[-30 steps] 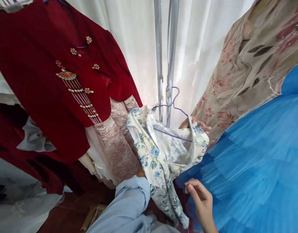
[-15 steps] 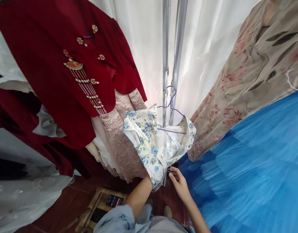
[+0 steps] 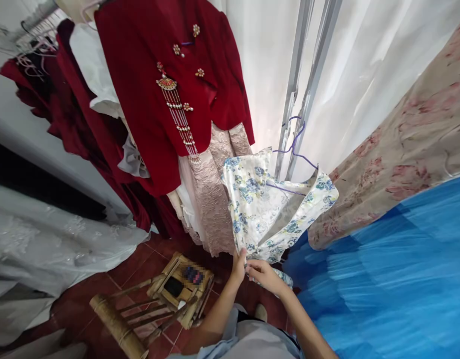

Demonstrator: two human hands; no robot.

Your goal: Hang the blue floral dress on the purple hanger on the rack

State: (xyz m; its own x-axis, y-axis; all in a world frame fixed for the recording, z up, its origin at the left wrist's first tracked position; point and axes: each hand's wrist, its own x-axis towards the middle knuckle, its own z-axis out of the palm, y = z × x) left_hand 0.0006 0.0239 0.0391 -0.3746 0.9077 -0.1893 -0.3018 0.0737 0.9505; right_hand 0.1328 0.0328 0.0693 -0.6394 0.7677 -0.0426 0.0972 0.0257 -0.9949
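Note:
A white wrap-style garment (image 3: 248, 199) with blue flowers hangs from a purple wire hanger (image 3: 295, 149) hooked on a metal stand (image 3: 299, 85). At its lower left edge, my left hand (image 3: 238, 267) is closed on the cloth, thumb up. Close beside it, my right hand (image 3: 265, 276) has its fingers curled in a pinch at the same lower edge. What exactly lies between the right fingertips is small and partly hidden. Some floral cloth hangs down behind the right hand.
A dark red jacket (image 3: 140, 99) with a beaded brooch hangs at left over a pink textured skirt (image 3: 211, 199). A blue tulle skirt (image 3: 402, 269) and a beige floral dress (image 3: 409, 134) fill the right. A bamboo chair (image 3: 177, 309) stands on the tiled floor.
My left hand has come out from inside the floral garment to its lower left edge. My right hand has moved left to meet it. The view has swung left.

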